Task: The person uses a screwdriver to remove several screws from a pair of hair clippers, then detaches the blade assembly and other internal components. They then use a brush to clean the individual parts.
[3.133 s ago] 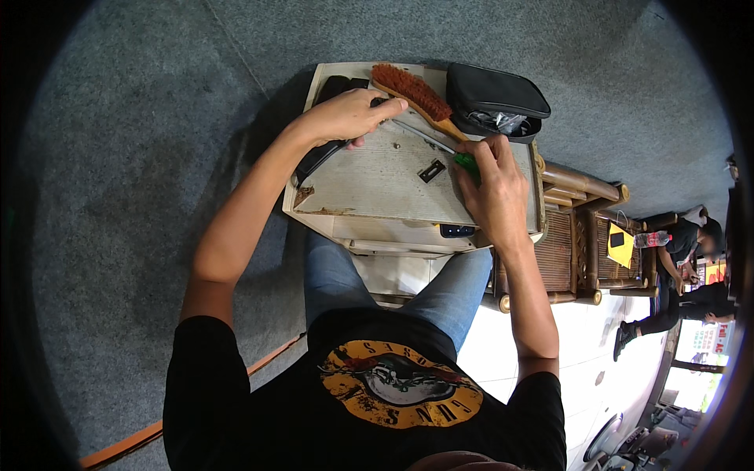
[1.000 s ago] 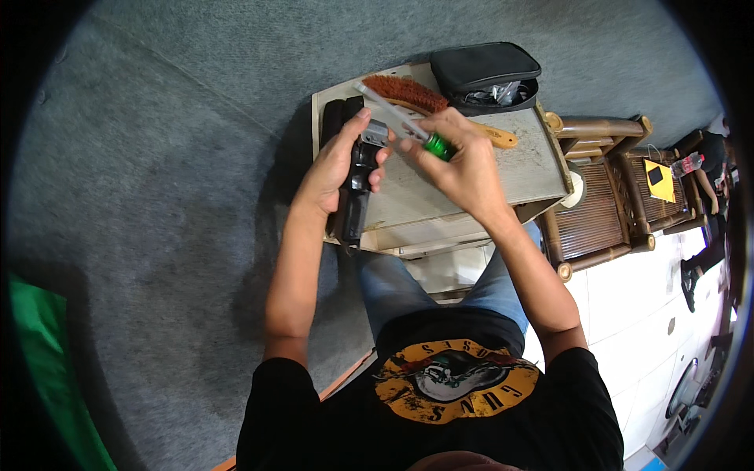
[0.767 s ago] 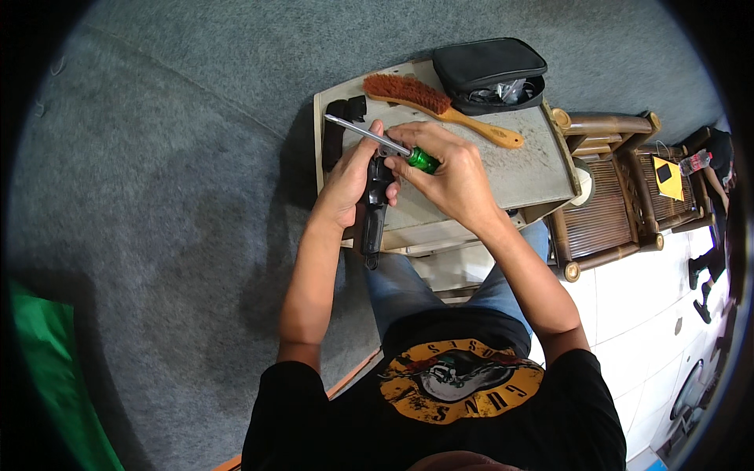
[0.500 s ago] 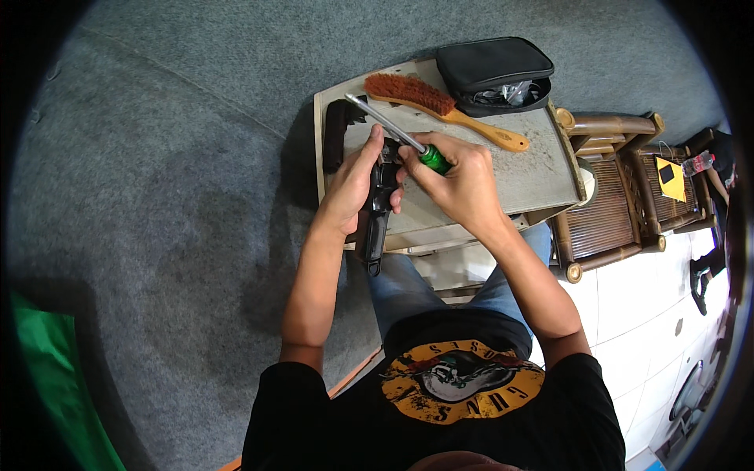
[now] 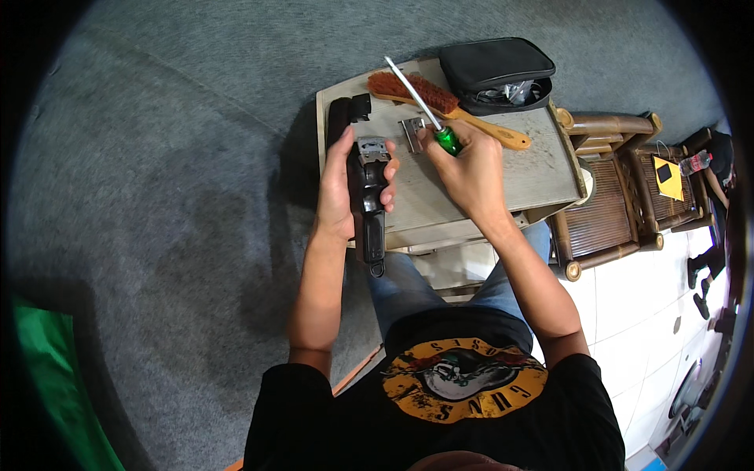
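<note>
My left hand [image 5: 336,192] is wrapped round a black hair clipper [image 5: 372,192], its metal blade end pointing away from me and its looped end toward me. In my right hand [image 5: 477,169] is a screwdriver [image 5: 446,140] with a green handle, its shank pointing up and to the left. Between thumb and fingertips the same hand pinches a small metal clipper blade [image 5: 411,134], apart from the clipper. Just beyond my left hand lies a dark, long piece [image 5: 338,118] with a black block at its far end, partly hidden by the hand.
A wooden brush [image 5: 471,125] with reddish bristles lies across the worn table top [image 5: 503,177]. Behind it stands an open black zip case [image 5: 496,67] with clear wrapping inside. Bamboo chairs [image 5: 605,204] stand at the right, one bearing a yellow item [image 5: 669,179] and a bottle [image 5: 696,162].
My right hand has drawn away from the clipper to the right, taking the small metal blade with the screwdriver. The clipper has tilted slightly left, showing its metal end.
</note>
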